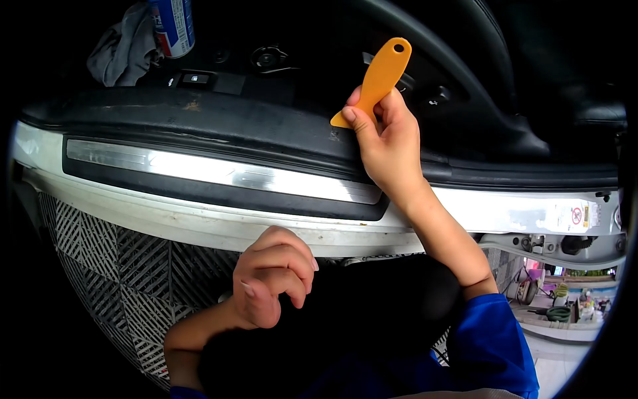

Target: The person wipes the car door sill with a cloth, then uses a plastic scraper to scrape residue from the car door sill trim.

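Observation:
An orange-yellow plastic scraper with a hole in its handle end is gripped between the thumb and fingers of my right hand. Its handle points up and away, and its blade end lies close over the black sill trim; whether it touches cannot be made out. Below my right hand runs the shiny metal sill plate in its black surround. My left hand hovers in front of the white door sill, fingers loosely bent, thumb apart, holding nothing visible.
A blue spray can and a grey cloth are at the far left inside the car. The car door stands open at right, with a label on white metal. Patterned grating tiles cover the floor.

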Demonstrator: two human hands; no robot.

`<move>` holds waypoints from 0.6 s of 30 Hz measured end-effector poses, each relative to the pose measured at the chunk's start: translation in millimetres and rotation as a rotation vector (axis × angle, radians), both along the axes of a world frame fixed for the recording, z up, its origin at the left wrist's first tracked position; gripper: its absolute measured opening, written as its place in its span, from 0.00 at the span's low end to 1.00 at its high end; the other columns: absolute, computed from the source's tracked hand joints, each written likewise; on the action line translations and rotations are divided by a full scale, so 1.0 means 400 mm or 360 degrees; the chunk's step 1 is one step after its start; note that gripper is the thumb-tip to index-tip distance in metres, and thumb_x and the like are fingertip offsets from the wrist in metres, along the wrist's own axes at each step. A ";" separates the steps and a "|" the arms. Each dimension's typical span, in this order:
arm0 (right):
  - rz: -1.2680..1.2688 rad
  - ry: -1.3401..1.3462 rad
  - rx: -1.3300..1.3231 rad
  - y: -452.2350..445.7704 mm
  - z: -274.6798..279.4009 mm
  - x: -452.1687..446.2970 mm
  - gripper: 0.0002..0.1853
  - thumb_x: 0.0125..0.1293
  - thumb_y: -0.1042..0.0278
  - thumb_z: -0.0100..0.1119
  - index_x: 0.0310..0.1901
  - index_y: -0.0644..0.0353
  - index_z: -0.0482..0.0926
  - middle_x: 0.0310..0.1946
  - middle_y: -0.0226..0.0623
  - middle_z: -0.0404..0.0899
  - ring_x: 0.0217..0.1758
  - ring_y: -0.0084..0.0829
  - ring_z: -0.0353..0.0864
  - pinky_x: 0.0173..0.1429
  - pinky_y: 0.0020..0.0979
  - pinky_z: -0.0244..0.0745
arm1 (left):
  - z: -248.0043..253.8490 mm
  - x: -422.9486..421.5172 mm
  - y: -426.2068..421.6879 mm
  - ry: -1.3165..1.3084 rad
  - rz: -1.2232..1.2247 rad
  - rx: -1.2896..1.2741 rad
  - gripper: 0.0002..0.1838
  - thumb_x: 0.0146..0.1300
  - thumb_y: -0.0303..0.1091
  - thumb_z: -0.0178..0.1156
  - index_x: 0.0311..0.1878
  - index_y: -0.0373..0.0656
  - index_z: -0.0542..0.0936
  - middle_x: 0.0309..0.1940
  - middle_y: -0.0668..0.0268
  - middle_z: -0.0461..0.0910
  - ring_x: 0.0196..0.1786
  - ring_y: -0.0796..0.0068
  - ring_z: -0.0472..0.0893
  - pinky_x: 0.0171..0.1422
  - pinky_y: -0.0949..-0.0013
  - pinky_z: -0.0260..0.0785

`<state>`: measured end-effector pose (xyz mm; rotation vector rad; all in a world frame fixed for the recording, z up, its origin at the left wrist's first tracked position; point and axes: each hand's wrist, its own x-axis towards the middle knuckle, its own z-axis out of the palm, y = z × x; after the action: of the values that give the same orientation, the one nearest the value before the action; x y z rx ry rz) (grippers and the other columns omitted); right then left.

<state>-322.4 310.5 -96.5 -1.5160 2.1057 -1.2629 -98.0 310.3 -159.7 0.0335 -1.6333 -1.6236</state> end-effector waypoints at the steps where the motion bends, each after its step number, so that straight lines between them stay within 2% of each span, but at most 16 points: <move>1: -0.0002 0.0002 0.0000 0.002 0.005 0.002 0.07 0.68 0.74 0.61 0.45 0.61 0.75 0.35 0.36 0.82 0.41 0.27 0.84 0.50 0.27 0.76 | 0.002 -0.002 -0.001 0.0002 -0.0002 0.0000 0.44 0.76 0.61 0.15 0.12 0.48 0.70 0.24 0.72 0.76 0.38 0.72 0.78 0.39 0.71 0.68; 3: 0.0036 0.0037 0.0061 0.005 0.013 0.003 0.06 0.68 0.74 0.62 0.44 0.61 0.75 0.34 0.36 0.82 0.41 0.27 0.84 0.49 0.27 0.76 | 0.008 -0.008 -0.004 0.0013 0.0054 -0.0092 0.45 0.76 0.58 0.12 0.10 0.47 0.68 0.21 0.68 0.76 0.34 0.71 0.76 0.34 0.72 0.68; 6: 0.0085 -0.0137 -0.0148 0.003 -0.022 -0.017 0.07 0.68 0.74 0.62 0.44 0.60 0.75 0.33 0.34 0.82 0.37 0.25 0.83 0.45 0.26 0.76 | 0.010 -0.006 -0.004 0.0003 0.0046 -0.0101 0.45 0.76 0.58 0.12 0.10 0.47 0.68 0.21 0.68 0.76 0.34 0.71 0.76 0.34 0.72 0.68; 10: 0.0050 -0.0139 -0.0189 0.006 -0.026 -0.015 0.07 0.67 0.75 0.63 0.44 0.60 0.76 0.31 0.32 0.81 0.34 0.22 0.80 0.42 0.25 0.74 | 0.009 -0.004 -0.001 0.0003 0.0055 -0.0085 0.45 0.76 0.58 0.12 0.10 0.47 0.67 0.21 0.68 0.76 0.33 0.71 0.76 0.34 0.72 0.68; 18: 0.0095 0.0203 -0.0082 0.020 0.003 -0.001 0.05 0.65 0.77 0.64 0.40 0.61 0.78 0.28 0.32 0.79 0.28 0.22 0.77 0.35 0.24 0.71 | 0.014 -0.009 -0.002 0.0016 0.0054 -0.0105 0.45 0.75 0.58 0.11 0.10 0.47 0.66 0.21 0.68 0.76 0.33 0.71 0.76 0.34 0.72 0.68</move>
<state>-322.8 318.5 -95.2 -1.7105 2.1022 -1.2394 -101.4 309.6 -154.0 0.0187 -1.6689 -1.5412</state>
